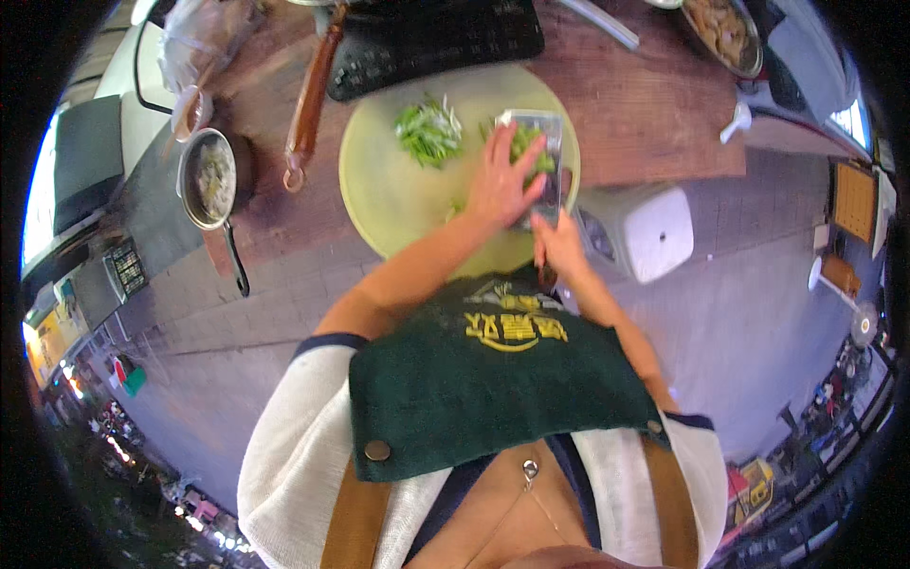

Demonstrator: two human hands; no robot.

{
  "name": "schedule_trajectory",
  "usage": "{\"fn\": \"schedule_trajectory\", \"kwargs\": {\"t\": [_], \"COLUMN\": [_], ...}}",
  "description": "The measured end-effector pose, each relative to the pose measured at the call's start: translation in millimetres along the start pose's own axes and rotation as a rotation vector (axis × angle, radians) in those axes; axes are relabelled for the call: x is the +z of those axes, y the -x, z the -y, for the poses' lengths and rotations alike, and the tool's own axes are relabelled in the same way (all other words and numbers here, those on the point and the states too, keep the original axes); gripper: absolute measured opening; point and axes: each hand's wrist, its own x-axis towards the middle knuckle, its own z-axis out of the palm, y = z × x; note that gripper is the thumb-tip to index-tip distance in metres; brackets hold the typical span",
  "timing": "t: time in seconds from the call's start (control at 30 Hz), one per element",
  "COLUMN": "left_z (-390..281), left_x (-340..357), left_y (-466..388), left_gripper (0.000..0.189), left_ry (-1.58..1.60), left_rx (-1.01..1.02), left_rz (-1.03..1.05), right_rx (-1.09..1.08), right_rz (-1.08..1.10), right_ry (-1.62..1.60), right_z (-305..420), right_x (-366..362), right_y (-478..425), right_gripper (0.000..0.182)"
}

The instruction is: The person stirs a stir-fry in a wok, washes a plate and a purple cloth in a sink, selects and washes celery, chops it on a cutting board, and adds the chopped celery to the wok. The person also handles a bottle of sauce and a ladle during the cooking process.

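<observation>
My right hand (566, 247) grips the handle of a cleaver, whose wide blade (552, 193) lies nearly flat over the right part of a round pale-green cutting board (384, 206). Chopped green vegetable pieces (542, 162) lie on the blade. Over them my left hand (500, 186) is spread, fingers apart, touching the greens and the blade; it hides part of both. A separate pile of sliced scallions (429, 134) lies on the left half of the board. A few green bits (456, 208) show beside my left forearm.
A small saucepan (213, 178) with pale food stands left, by a small cup (192, 114). A long wooden handle (311, 107) lies near the black appliance (434, 43) behind the board. A white stool (657, 235) stands at right, below an oval dish of food (725, 35) and white spoon (737, 121).
</observation>
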Motion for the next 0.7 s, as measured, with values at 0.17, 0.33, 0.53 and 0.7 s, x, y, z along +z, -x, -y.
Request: {"fn": "schedule_trajectory", "kwargs": {"t": [0.17, 0.33, 0.53, 0.7], "left_z": [-19.0, -40.2, -1.3, 48.7], "left_x": [-25.2, -103.1, -192.6, -207.5], "left_y": [-12.5, -71.2, -212.1, -291.8], "left_gripper": [0.055, 0.053, 0.041, 0.031], "left_ry": [0.120, 0.030, -0.076, -0.141], "left_rx": [0.078, 0.203, 0.448, 0.506], "left_rz": [-0.148, -0.300, -0.451, -0.498], "right_rx": [-0.001, -0.213, -0.465, -0.531], "right_rz": [0.044, 0.104, 0.109, 0.027], "right_ry": [-0.128, -0.167, -0.223, -0.157], "right_z": [44.8, 126.6, 271.4, 338.1], "right_x": [3.0, 14.4, 52.4, 60.9], "right_y": [33.6, 39.3, -25.6, -77.9], "right_gripper": [0.019, 0.019, 0.010, 0.012]}}
